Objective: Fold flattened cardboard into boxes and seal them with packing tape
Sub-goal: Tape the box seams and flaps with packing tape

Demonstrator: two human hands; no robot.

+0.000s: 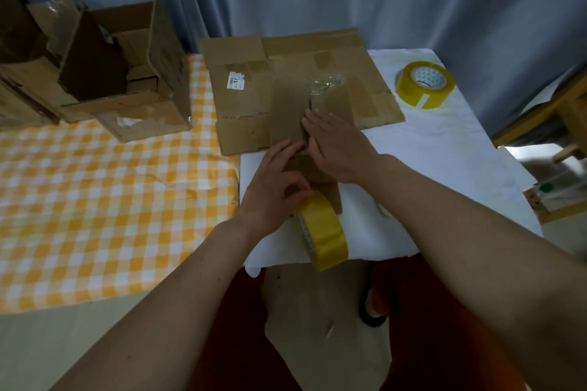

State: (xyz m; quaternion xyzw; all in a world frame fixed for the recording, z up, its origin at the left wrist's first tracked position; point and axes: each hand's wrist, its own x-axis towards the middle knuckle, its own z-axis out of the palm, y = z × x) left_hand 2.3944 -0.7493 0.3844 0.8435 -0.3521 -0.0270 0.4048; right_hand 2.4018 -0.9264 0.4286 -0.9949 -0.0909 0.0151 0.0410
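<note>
Both forearms bare, reaching forward from near edge of table, converging toward its middle. Left hand [274, 187]: palm down, fingers curled, thumb and fingertips pinching at tape roll. Right hand [336, 149]: palm down, fingers straight and together, pressed flat, pointing left-forward. Hands just beside each other, fingertips nearly touching.

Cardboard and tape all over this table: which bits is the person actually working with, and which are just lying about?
In use:
- small cardboard piece, right hand pressing flat on it
- near tape roll, left hand gripping it
- flattened cardboard sheet underneath

Lying about:
- second tape roll, far right
- open boxes on the checked cloth
- white cloth
</note>
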